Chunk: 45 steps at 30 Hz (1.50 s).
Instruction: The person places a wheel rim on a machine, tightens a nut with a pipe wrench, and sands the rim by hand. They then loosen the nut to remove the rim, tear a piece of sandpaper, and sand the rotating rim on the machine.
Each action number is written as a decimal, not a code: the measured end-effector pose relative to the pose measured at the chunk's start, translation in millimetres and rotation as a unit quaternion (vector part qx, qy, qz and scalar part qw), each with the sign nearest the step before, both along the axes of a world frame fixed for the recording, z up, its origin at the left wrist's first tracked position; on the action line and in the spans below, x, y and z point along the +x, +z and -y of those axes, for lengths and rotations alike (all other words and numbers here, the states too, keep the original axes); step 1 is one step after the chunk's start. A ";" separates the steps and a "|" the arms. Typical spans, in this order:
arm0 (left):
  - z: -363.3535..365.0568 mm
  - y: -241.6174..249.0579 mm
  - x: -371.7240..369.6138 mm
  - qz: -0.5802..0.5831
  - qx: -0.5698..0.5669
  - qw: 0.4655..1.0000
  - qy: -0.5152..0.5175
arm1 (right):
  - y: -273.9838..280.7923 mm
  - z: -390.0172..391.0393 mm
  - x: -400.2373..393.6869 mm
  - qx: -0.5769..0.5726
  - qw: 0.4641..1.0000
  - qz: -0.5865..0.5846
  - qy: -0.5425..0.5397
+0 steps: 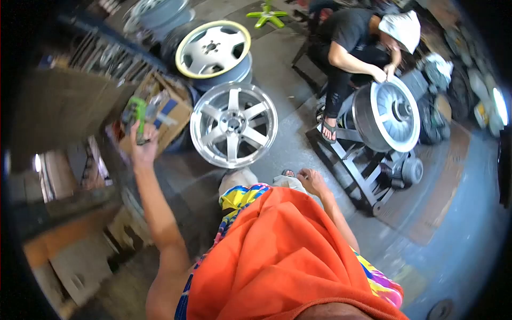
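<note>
My left hand (144,145) is stretched out to the left, its fingers closed round a bright green and dark hand tool (140,113); its exact kind is not clear. Just beyond the tool is an open cardboard box (173,114) with mixed items inside. My right hand (313,181) hangs beside my right leg, fingers loosely bent and apart, with nothing visible in them. In front of my knees lies a shiny silver six-spoke wheel rim (233,102), face up, which neither hand touches.
Behind it, a rim with a yellowish lip (213,49) lies on another rim. At right, a seated person (354,48) bends over a rim (373,114) mounted on a motor-driven metal frame (349,160). A green star-shaped base (266,17) stands at the back.
</note>
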<state>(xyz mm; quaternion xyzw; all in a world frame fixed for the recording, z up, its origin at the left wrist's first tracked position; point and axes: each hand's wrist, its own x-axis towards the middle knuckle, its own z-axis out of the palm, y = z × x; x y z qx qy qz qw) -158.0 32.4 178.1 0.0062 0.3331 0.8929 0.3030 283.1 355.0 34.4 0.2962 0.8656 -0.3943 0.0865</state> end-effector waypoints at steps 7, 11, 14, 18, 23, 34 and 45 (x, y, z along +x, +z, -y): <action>-58.9 -15.3 192.7 -0.073 -0.126 0.982 0.121 | 61.0 -35.8 -55.4 -0.165 0.973 0.020 0.159; -72.2 8.2 291.9 -0.195 -0.231 0.949 0.091 | 95.2 15.3 -98.9 -0.231 0.937 -0.031 0.259; -81.3 18.0 346.4 -0.156 -0.189 0.964 0.103 | 137.9 71.3 -110.9 -0.497 0.836 -0.084 0.217; -64.7 33.7 390.3 -0.307 -0.510 0.804 0.003 | 179.3 102.1 -96.4 -0.530 0.820 0.008 0.215; 28.9 55.2 457.8 -0.242 -0.618 0.740 0.111 | 52.0 83.3 -52.0 -0.420 0.888 0.155 0.105; 389.1 -16.4 670.1 0.086 -0.844 0.499 0.178 | -19.6 103.6 114.4 -0.186 0.935 0.269 0.135; 371.8 -37.0 706.8 0.067 -0.727 0.663 0.164 | -16.2 189.7 253.3 -0.089 0.924 0.263 0.265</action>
